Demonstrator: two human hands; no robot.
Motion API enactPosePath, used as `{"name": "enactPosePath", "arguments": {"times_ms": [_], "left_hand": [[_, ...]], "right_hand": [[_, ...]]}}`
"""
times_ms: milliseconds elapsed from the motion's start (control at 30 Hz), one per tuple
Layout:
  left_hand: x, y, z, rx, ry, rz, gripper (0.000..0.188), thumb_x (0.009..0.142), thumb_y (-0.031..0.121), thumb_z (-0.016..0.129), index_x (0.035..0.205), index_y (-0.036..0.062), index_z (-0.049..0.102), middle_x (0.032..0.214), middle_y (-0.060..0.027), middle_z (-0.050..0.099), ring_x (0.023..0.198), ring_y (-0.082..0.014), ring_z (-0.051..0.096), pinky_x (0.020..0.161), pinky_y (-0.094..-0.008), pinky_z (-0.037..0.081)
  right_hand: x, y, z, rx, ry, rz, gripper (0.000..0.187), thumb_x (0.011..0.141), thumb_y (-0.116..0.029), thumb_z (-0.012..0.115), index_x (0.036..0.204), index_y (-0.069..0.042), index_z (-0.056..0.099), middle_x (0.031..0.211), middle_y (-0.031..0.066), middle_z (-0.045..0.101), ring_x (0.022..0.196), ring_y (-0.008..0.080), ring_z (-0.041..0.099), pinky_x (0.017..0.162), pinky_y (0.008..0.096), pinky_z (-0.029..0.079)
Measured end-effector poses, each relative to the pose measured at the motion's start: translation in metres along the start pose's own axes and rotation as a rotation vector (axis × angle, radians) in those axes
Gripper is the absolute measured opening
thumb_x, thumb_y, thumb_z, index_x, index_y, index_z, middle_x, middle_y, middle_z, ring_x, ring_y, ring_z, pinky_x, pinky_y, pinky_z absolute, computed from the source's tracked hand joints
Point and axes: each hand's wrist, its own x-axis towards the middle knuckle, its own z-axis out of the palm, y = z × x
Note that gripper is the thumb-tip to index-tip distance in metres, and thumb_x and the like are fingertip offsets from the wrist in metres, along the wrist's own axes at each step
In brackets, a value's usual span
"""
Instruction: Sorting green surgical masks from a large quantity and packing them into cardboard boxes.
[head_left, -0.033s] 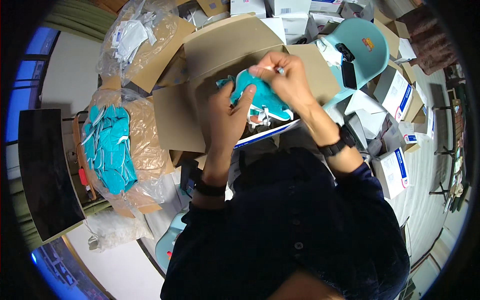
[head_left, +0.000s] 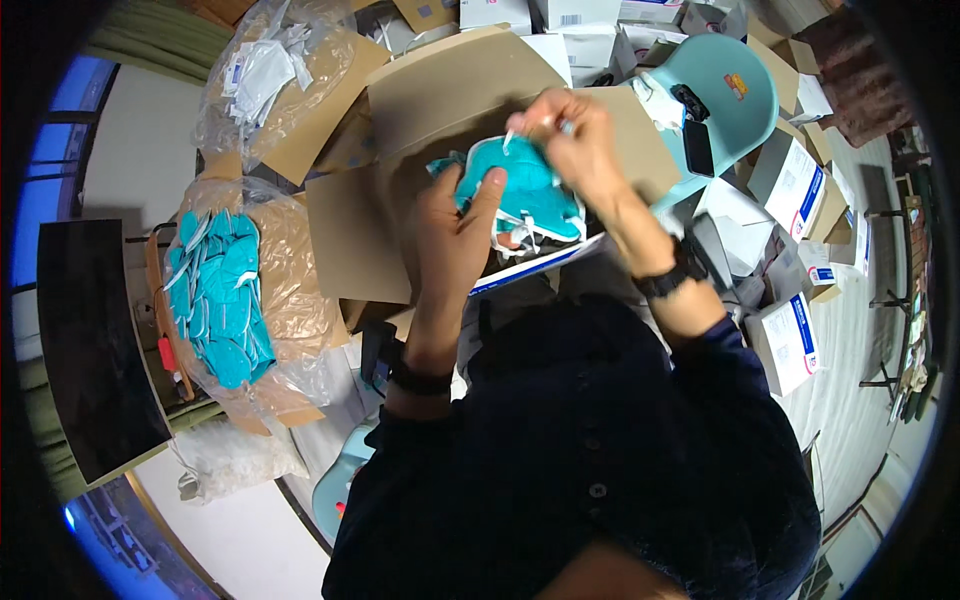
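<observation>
My left hand (head_left: 455, 220) is closed on a teal face mask (head_left: 520, 165) with white edging, its thumb lying over the near side. White straps (head_left: 525, 228) dangle at the mask's lower edge. Just above the mask's upper right, my right hand (head_left: 580, 145) is closed in a pinch, slightly blurred. A short white strip (head_left: 508, 138) runs up from the mask toward its fingers. Something small and pale shows between those fingers, too small to name. Both hands are over an open cardboard box (head_left: 450, 85) with its flaps spread.
A pile of teal masks (head_left: 220, 300) lies in a clear plastic bag at left. Another bag (head_left: 265, 80) holds white packets. A phone (head_left: 698, 150) rests on a light teal chair (head_left: 725, 85). White cartons (head_left: 785, 345) crowd the right, and a dark screen (head_left: 95, 345) stands far left.
My right hand has lifted off the mask's top and moved slightly up, uncovering more of the teal surface and a white strip. My left hand keeps its hold on the mask.
</observation>
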Motion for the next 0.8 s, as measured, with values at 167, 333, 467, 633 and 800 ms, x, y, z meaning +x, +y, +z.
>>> {"name": "enactPosePath", "arguments": {"times_ms": [167, 333, 467, 633, 800], "left_hand": [[-0.004, 0.015, -0.007, 0.195, 0.119, 0.064, 0.024, 0.092, 0.019, 0.067, 0.081, -0.001, 0.061, 0.066, -0.0042, 0.06, 0.059, -0.0078, 0.058, 0.053, -0.0255, 0.048], [-0.015, 0.022, -0.023, 0.282, 0.313, 0.138, 0.017, 0.09, 0.016, 0.067, 0.089, -0.001, 0.066, 0.074, -0.0063, 0.064, 0.07, -0.0105, 0.061, 0.063, -0.0256, 0.049], [0.009, -0.003, -0.032, 0.154, 0.261, 0.013, 0.017, 0.086, 0.008, 0.071, 0.097, -0.0015, 0.062, 0.09, -0.0097, 0.066, 0.076, -0.0114, 0.062, 0.067, -0.0254, 0.052], [0.022, -0.01, -0.013, -0.1, 0.175, 0.007, 0.04, 0.081, -0.006, 0.067, 0.116, 0.001, 0.049, 0.098, -0.0136, 0.061, 0.083, -0.0156, 0.065, 0.064, -0.0281, 0.061], [0.02, -0.015, -0.011, -0.124, 0.319, 0.052, 0.041, 0.081, -0.009, 0.066, 0.117, 0.0046, 0.054, 0.108, -0.0099, 0.061, 0.094, -0.0156, 0.062, 0.072, -0.0269, 0.055]], "right_hand": [[0.02, 0.002, 0.005, -0.273, 0.087, -0.045, 0.016, 0.078, -0.013, 0.077, 0.072, -0.003, 0.066, 0.063, 0.0085, 0.062, 0.058, 0.012, 0.053, 0.057, 0.03, 0.044], [0.058, 0.008, -0.046, -0.272, 0.355, -0.029, 0.019, 0.08, -0.017, 0.077, 0.074, -0.002, 0.067, 0.063, 0.0023, 0.06, 0.059, 0.0097, 0.05, 0.055, 0.0284, 0.043], [0.026, -0.032, -0.006, -0.054, -0.033, 0.022, 0.021, 0.082, -0.019, 0.077, 0.074, -0.002, 0.068, 0.066, -0.0012, 0.06, 0.062, 0.0063, 0.051, 0.058, 0.0242, 0.044], [-0.007, -0.054, 0.018, -0.044, -0.293, 0.091, 0.021, 0.077, -0.017, 0.081, 0.076, -0.002, 0.066, 0.063, 0.0017, 0.059, 0.058, 0.009, 0.052, 0.053, 0.0255, 0.042], [-0.022, -0.058, 0.02, -0.344, -0.126, -0.115, 0.025, 0.071, -0.018, 0.083, 0.077, -0.002, 0.065, 0.058, 0.006, 0.054, 0.051, 0.0137, 0.053, 0.049, 0.0291, 0.042]]}}
